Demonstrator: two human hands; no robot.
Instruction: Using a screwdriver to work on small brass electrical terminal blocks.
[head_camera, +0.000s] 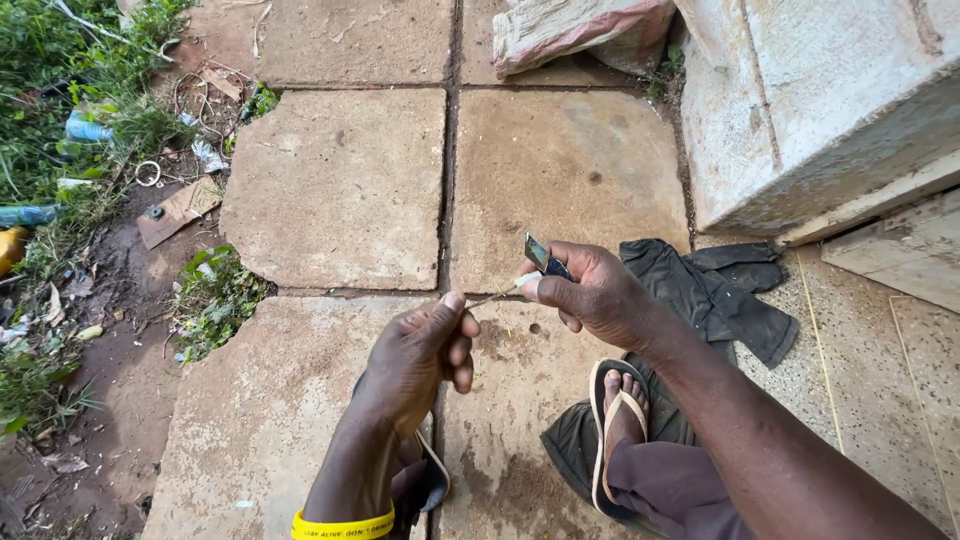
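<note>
My left hand (420, 352) pinches one end of a thin pale stick (497, 295) between thumb and forefinger. My right hand (592, 290) grips a small dark blade (540, 253), whose edge rests on the other end of the stick by my thumb. Both hands hover above worn stone paving slabs (340, 190). A yellow band (343, 525) circles my left wrist. My right foot in a flip-flop sandal (615, 425) rests below my right hand.
A dark cloth (715, 290) lies on the ground to the right. A concrete block (810, 110) and step stand at the upper right. A sack (575, 30) sits at the top. Litter, weeds and mud (90, 200) line the left side.
</note>
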